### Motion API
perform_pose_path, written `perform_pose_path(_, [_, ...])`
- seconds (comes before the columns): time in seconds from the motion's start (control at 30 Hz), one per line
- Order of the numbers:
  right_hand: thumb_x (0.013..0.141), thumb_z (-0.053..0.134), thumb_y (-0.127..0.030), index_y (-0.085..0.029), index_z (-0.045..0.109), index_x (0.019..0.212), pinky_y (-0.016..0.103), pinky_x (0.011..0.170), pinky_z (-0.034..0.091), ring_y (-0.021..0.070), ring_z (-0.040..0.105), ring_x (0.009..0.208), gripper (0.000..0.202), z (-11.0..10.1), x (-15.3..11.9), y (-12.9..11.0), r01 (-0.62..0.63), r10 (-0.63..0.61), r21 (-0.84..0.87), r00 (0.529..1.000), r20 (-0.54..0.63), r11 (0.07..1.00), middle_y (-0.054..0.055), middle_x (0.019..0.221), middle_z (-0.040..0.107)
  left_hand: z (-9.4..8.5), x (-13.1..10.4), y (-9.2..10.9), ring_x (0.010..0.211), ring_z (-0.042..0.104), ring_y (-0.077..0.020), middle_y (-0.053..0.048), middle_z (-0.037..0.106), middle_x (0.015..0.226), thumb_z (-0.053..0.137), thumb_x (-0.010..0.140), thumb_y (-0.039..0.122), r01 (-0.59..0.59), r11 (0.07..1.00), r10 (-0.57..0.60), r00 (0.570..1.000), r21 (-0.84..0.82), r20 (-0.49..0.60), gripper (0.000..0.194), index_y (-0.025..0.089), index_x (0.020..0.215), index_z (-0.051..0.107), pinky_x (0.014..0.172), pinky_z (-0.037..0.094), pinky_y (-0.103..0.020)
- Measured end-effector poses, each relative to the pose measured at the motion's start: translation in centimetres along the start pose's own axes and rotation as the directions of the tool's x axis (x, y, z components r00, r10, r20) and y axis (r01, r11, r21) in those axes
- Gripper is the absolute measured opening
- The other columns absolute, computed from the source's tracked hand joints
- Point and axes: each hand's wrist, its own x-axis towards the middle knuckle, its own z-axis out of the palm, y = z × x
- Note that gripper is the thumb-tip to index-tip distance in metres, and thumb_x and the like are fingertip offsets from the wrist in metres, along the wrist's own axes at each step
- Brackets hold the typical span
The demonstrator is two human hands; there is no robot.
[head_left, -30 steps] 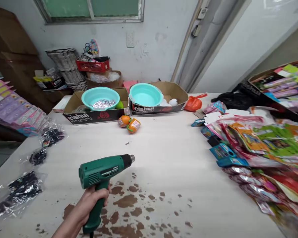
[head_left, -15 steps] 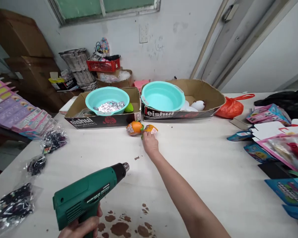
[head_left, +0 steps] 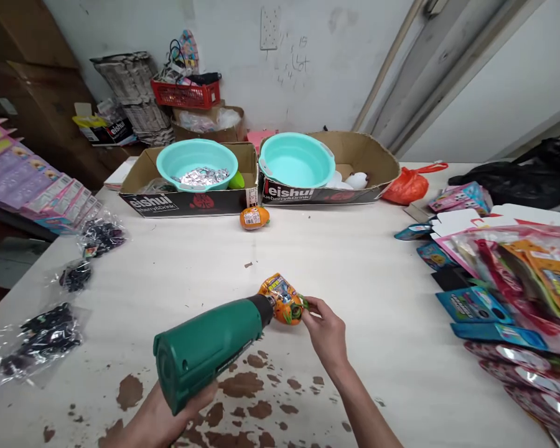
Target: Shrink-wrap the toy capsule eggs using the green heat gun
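My left hand (head_left: 180,401) is closed around the handle of a green heat gun (head_left: 210,342) with a black front; most of the grip is hidden behind the gun's body. Its metal nozzle points right, right up against an orange carrot-like item in printed film (head_left: 282,298). My right hand (head_left: 325,330) pinches that item by its green end, at the middle of the table. A second orange wrapped item (head_left: 254,218) with a white label lies farther back, in front of the boxes.
Two cardboard boxes hold turquoise basins, the left basin (head_left: 168,163) with small silvery pieces inside, the right basin (head_left: 270,149) beside white egg-like things. Bagged dark pieces (head_left: 51,336) lie along the left edge. Colourful packages (head_left: 476,305) crowd the right side. Brown worn patches (head_left: 240,384) mark the front.
My right hand has brought one orange item from beside the boxes toward me. The heat gun has moved right, its nozzle now at that item. The view has tilted down.
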Motion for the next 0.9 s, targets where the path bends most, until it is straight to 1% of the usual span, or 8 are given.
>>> perform_pose_path(0.13, [0.082, 0.053, -0.027, -0.025, 0.068, 0.1, 0.035, 0.078, 0.058, 0.0203, 0.066, 0.087, 0.024, -3.0, -2.6, -1.2, 0.251, -0.248, -0.061, 0.967, 0.053, 0.966, 0.003, 0.099, 0.071, -2.2, -3.3, -0.3, 0.107, 0.059, -0.0348, -0.008, 0.072, 0.101, 0.075, 0.058, 0.054, -0.094, 0.991, 0.087, 0.993, 0.095, 0.077, 0.04, 0.025, 0.086, 0.072, 0.097, 0.046, -0.041])
perform_pose_path(0.23, [0.084, 0.052, -0.025, -0.028, 0.069, 0.103, 0.037, 0.088, 0.055, 0.0205, 0.067, 0.094, 0.025, -5.9, -4.5, -1.8, 0.388, -0.37, -0.102, 0.915, 0.162, 0.916, 0.002, 0.103, 0.071, -3.3, -5.2, -0.4, 0.087, 0.063, -0.0305, -0.008, 0.072, 0.085, 0.074, 0.06, 0.048, -0.113, 0.991, 0.103, 0.986, 0.069, 0.131, 0.034, 0.023, 0.083, 0.072, 0.081, 0.052, -0.039])
perform_pose_path(0.3, [0.084, 0.053, -0.025, -0.028, 0.069, 0.103, 0.038, 0.091, 0.054, 0.0209, 0.066, 0.097, 0.025, -7.6, -5.9, -2.0, 0.386, -0.361, -0.091, 0.908, 0.212, 0.918, 0.002, 0.104, 0.071, -3.7, -6.3, -0.1, 0.073, 0.061, -0.0253, -0.006, 0.07, 0.074, 0.073, 0.062, 0.04, -0.107, 0.993, 0.097, 0.973, 0.04, 0.209, 0.025, 0.021, 0.078, 0.072, 0.069, 0.052, -0.034])
perform_pose_path(0.43, [0.08, 0.058, -0.032, -0.025, 0.071, 0.097, 0.035, 0.078, 0.057, 0.021, 0.068, 0.086, 0.022, -9.5, -8.5, -1.3, 0.121, -0.13, 0.057, 0.973, 0.192, 0.991, 0.004, 0.094, 0.073, -3.7, -7.9, 0.8, 0.061, 0.054, -0.0168, -0.004, 0.066, 0.075, 0.068, 0.067, 0.03, -0.097, 0.993, 0.116, 0.926, -0.071, 0.359, 0.018, 0.018, 0.08, 0.072, 0.061, 0.047, -0.029])
perform_pose_path(0.53, [0.073, 0.068, -0.037, -0.022, 0.071, 0.09, 0.032, 0.074, 0.057, 0.021, 0.068, 0.081, 0.024, -9.6, -10.5, 0.0, -0.118, 0.08, 0.306, 0.988, 0.133, 0.945, 0.005, 0.088, 0.074, -3.4, -8.5, 0.8, 0.063, 0.054, -0.016, -0.004, 0.065, 0.08, 0.067, 0.067, 0.025, -0.088, 0.99, 0.127, 0.906, -0.114, 0.405, 0.012, 0.017, 0.074, 0.071, 0.059, 0.047, -0.028])
perform_pose_path(0.7, [0.058, 0.082, -0.036, -0.02, 0.07, 0.09, 0.029, 0.062, 0.055, 0.0203, 0.067, 0.074, 0.038, -8.1, -13.8, 2.0, -0.305, 0.365, 0.61, 0.931, 0.027, 0.732, 0.007, 0.088, 0.074, -2.3, -9.7, -0.7, 0.062, 0.054, -0.016, -0.005, 0.066, 0.078, 0.069, 0.064, 0.025, -0.046, 0.995, 0.08, 0.896, -0.088, 0.438, 0.016, 0.017, 0.076, 0.073, 0.057, 0.046, -0.028])
perform_pose_path(0.77, [0.054, 0.084, -0.035, -0.02, 0.07, 0.091, 0.026, 0.055, 0.052, 0.0184, 0.066, 0.067, 0.042, -7.5, -14.8, 2.4, -0.339, 0.447, 0.666, 0.894, 0.009, 0.664, 0.007, 0.087, 0.074, -1.5, -10.3, -1.1, 0.059, 0.054, -0.0159, -0.005, 0.066, 0.075, 0.071, 0.061, 0.028, -0.03, 0.997, 0.055, 0.904, -0.065, 0.425, 0.021, 0.017, 0.079, 0.073, 0.056, 0.047, -0.029])
perform_pose_path(0.9, [0.05, 0.086, -0.033, -0.018, 0.07, 0.089, 0.024, 0.053, 0.051, 0.0158, 0.064, 0.062, 0.045, -7.0, -16.3, 2.5, -0.394, 0.531, 0.694, 0.847, 0.02, 0.602, 0.006, 0.084, 0.074, -0.4, -11.0, -1.4, 0.06, 0.056, -0.0175, -0.005, 0.067, 0.074, 0.071, 0.061, 0.034, -0.114, 0.993, 0.109, 0.918, -0.009, 0.382, 0.026, 0.017, 0.081, 0.072, 0.057, 0.047, -0.029])
